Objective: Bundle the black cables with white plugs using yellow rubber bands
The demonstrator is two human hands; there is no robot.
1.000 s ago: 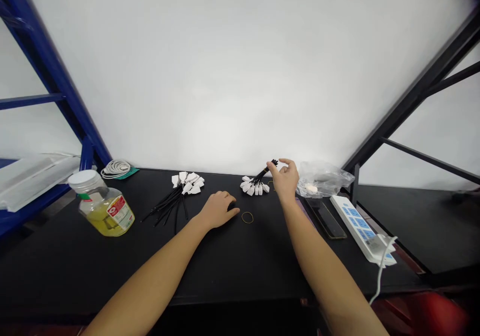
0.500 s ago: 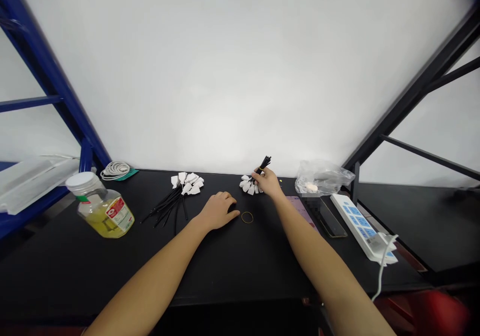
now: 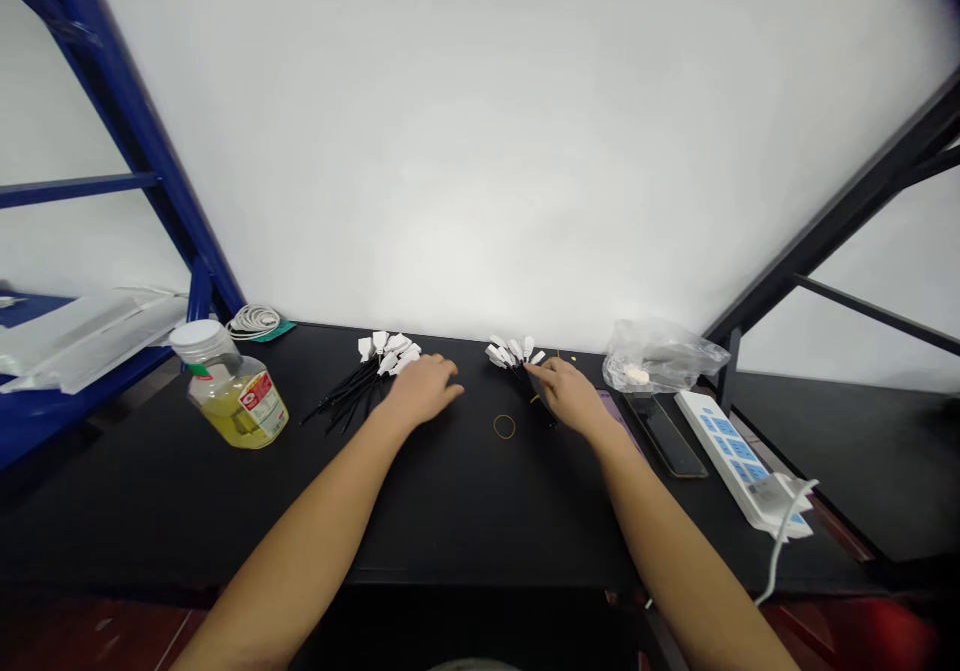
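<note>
1. Power strip (image 3: 739,461) runs along the table's right side, dark phone (image 3: 670,436) just inside it. Neither has shifted on the table (image 3: 465,521).
2. Loose band (image 3: 505,438): a thin ring lying flat between my hands, about midway from near edge to far edge. Untouched.
3. Right hand (image 3: 566,389): lowered beside the bundle, index stretched toward the base of the white heads. Half a second ago I had the bundle gripped with its tails raised. Whether finger and thumb are pinching it now, I cannot tell; my hand hides part of it.
4. Bundle (image 3: 514,353) of black leads: right of centre, toward the far edge. Main change is here: turned end for end. White heads now face the wall, and black tails lie toward the near edge, partly under my hand. A yellowish tie (image 3: 535,399) shows on it.
5. Upshot, as I judge it: the bundle is down, pointing much the same way as the pile on my left.
6. Left hand (image 3: 424,389): holding nothing, thumb apart from fingers. It has drifted closer to the left pile (image 3: 375,366), right beside its heads. Pile itself undisturbed; no tie visible on it.
7. Far edge, right: crumpled clear bag (image 3: 664,356), as before.
</note>
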